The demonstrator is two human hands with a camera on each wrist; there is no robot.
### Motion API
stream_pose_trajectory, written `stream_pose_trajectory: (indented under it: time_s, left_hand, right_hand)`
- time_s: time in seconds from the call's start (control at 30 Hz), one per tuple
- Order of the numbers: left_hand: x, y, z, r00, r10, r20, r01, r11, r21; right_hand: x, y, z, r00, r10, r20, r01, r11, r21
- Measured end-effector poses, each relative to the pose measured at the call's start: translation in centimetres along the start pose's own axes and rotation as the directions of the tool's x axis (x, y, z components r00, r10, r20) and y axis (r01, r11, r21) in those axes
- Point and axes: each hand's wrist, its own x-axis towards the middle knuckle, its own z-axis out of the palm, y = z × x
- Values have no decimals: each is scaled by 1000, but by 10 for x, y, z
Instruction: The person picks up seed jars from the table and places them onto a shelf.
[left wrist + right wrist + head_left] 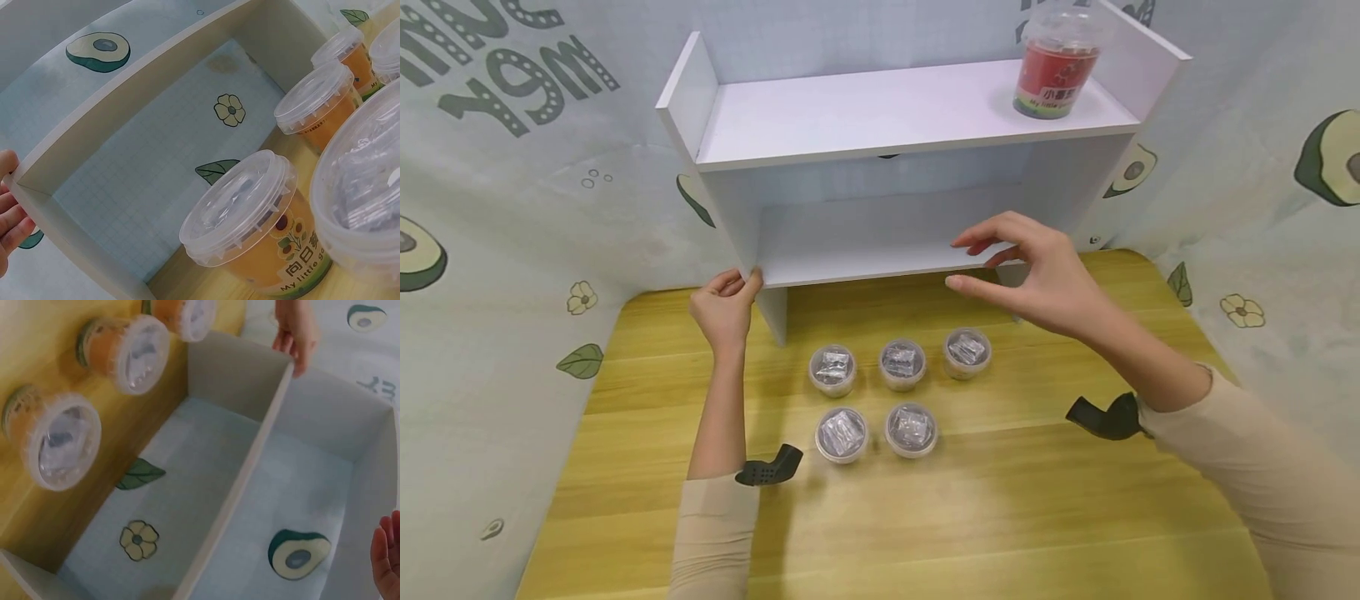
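A white two-tier shelf (850,112) stands at the back of the wooden table. My left hand (726,310) grips its left side panel at the front corner of the middle board; the right wrist view also shows this left hand (299,334) there. My right hand (1041,279) hovers before the right part of the middle board, thumb and fingers apart, holding nothing. A red lidded cup (1054,82) sits on the top board at the right. Below, several lidded plastic cups (842,435) stand on the table in two rows, with orange sides and clear lids.
The wooden table (1015,500) extends in front of the shelf. Behind and beside it hangs a pale cloth (512,200) printed with avocados, flowers and leaves. A black camera mount sits on each wrist, the left mount (769,468) close to the nearest cups.
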Motion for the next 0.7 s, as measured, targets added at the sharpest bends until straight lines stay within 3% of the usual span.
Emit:
stream_pose_trajectory:
  time_s: [0.3,0.7]
  left_hand:
    - [0,-1,0,1000,-7,1,7,1000,-5]
    - [0,1,-1,1000,0,9,0,1000,17]
  right_hand:
    - [-14,7,29,996,-32,89,34,999,-19]
    - [-27,17,56,986,38,160,-33,999,-31]
